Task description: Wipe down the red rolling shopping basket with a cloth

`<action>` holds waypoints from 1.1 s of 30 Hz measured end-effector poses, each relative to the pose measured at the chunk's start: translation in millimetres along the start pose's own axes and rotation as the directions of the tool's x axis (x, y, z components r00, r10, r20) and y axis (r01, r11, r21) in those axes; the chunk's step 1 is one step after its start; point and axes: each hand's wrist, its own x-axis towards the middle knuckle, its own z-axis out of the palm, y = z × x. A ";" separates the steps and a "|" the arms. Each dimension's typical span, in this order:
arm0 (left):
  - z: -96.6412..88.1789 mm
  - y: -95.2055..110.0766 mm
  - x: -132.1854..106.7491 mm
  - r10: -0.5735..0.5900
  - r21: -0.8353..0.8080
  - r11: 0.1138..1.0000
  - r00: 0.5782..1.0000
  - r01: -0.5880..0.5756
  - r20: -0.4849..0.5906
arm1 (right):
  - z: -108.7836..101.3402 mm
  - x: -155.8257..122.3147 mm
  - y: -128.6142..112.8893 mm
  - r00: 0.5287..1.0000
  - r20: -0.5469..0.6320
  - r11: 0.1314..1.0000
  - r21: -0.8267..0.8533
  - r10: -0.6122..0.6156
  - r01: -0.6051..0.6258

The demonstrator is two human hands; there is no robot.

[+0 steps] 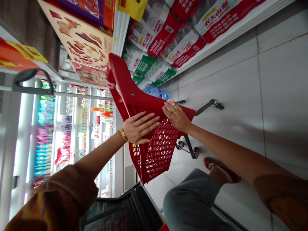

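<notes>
The scene appears turned on its side. A red plastic rolling shopping basket (120,73) with a perforated wall takes up the middle of the view. My left hand (141,128), above a gold bracelet, lies flat against the basket's side with fingers stretched out. Farther along the same wall, near the wheeled end, my right hand (176,115) presses with its fingers nearly together. A small pale crumpled wad (171,102) shows at those fingers; its material is unclear. The basket's grey pull handle (32,81) reaches out to the left on a metal rod.
Packs of bottled water (185,46) with red and green labels line a low shelf. A blue-tinted bottle (157,92) shows behind the basket. Lit shelves (64,128) of packaged goods stand at left. Caster wheels (216,103) stick out over the tiled floor (240,83). A dark container (134,202) sits below.
</notes>
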 end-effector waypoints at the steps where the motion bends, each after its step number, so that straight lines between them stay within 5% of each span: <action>1: -1.6 2.9 1.0 -0.017 0.003 1.000 1.000 0.017 0.008 | -0.6 -2.8 1.5 1.000 -0.015 1.000 -0.006 0.003 -0.003; 9: -8.0 13.6 4.6 -0.078 0.004 0.997 0.996 0.078 0.053 | -5.4 -24.1 10.3 0.999 -0.021 0.999 0.018 0.046 -0.046; 14: -1.2 1.2 3.8 0.044 -0.008 0.999 0.999 -0.044 -0.011 | -9.0 -47.7 18.0 0.999 -0.042 1.000 0.008 0.027 -0.026; 21: -3.5 9.4 5.0 0.017 0.032 0.999 1.000 -0.016 -0.010 | -12.2 -74.7 29.5 0.995 0.046 0.996 -0.026 0.089 -0.088; 27: -4.8 4.8 7.0 0.159 0.126 0.979 0.987 -0.157 -0.008 | -16.2 -90.1 37.3 0.995 0.052 0.995 -0.054 0.081 -0.078; 33: -5.3 2.4 8.3 0.181 0.147 0.973 0.983 -0.179 -0.006 | -18.8 -107.2 46.8 0.982 0.116 0.989 -0.044 0.146 -0.141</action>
